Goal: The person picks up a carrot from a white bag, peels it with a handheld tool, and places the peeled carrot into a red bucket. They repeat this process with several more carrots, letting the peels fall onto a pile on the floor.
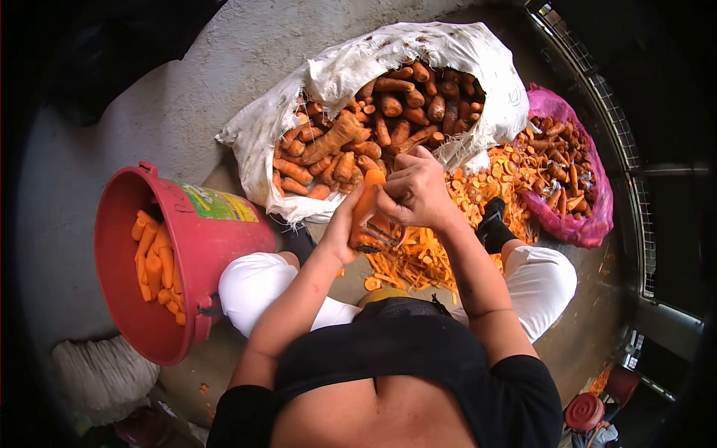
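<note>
"How do we see the carrot (364,205) held?"
"The left hand (343,226) wraps its side, probably to steady it; the right hand (417,191) seems closed on a peeler (383,234) at its darker end, though we can't see the handle."
"And these peelings (418,261)?"
"Below the hands, likely where they drop."
"The red bucket (231,233)?"
"Beside the left knee (250,291), holding peeled carrots (157,261), presumably for easy reach. Farther off, we see the white sack (441,39) gaping, perhaps keeping its rough carrots (392,104) handy."
</note>
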Demonstrator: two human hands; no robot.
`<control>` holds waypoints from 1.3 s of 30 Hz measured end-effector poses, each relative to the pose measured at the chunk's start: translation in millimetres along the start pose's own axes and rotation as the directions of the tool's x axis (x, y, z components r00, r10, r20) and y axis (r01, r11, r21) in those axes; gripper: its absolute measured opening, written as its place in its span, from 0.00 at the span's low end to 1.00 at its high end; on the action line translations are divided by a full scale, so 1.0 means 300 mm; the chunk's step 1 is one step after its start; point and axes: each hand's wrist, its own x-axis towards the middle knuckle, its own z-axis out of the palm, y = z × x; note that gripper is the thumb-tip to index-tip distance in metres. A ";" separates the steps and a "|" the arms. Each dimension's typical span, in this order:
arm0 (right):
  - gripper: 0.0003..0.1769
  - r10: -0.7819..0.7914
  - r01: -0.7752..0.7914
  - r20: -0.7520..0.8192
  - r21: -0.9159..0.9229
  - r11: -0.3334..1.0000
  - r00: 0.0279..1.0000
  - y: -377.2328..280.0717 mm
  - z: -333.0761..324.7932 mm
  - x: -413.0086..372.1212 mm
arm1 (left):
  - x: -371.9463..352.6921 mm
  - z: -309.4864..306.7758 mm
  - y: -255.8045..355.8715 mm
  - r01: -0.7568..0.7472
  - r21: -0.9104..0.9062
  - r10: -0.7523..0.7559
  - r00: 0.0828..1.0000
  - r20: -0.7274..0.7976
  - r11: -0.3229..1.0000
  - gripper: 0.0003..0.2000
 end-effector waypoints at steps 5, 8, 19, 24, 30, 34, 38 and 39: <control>0.12 0.170 -0.178 -0.092 -0.097 0.979 0.981 0.108 0.023 -0.021 | -0.044 0.014 -0.013 -0.092 0.193 0.062 0.986 0.152 0.977 0.21; 0.18 0.392 -0.387 -0.054 -0.334 0.860 0.918 0.346 0.035 -0.081 | -0.046 -0.025 -0.039 0.036 0.267 -0.072 0.989 0.127 0.963 0.23; 0.42 0.995 -0.989 0.029 0.112 -0.093 -0.090 0.513 0.321 -0.893 | 0.018 -0.031 -0.029 -0.188 0.012 0.185 0.957 -0.221 0.982 0.19; 0.34 0.999 -0.917 0.044 -0.398 -0.006 -0.026 0.398 0.410 -0.892 | 0.072 -0.089 -0.044 -0.278 0.124 0.302 0.914 -0.272 0.953 0.17; 0.29 0.989 -0.835 0.138 -0.550 0.038 -0.046 0.464 0.410 -0.942 | 0.089 -0.076 -0.040 -0.243 0.162 0.287 0.884 -0.368 0.956 0.16; 0.24 0.964 -0.847 0.248 -0.529 0.054 -0.094 0.454 0.378 -0.873 | 0.110 -0.101 -0.019 -0.294 0.021 0.283 0.892 -0.352 0.955 0.17; 0.23 0.967 -0.967 0.221 -0.246 -0.066 -0.123 0.424 0.341 -0.855 | 0.116 -0.071 0.064 -0.370 -0.105 0.324 0.895 -0.305 0.923 0.19; 0.23 0.981 -0.972 0.160 -0.223 -0.074 -0.111 0.408 0.323 -0.848 | 0.115 -0.056 0.085 -0.399 -0.116 0.359 0.895 -0.266 0.910 0.19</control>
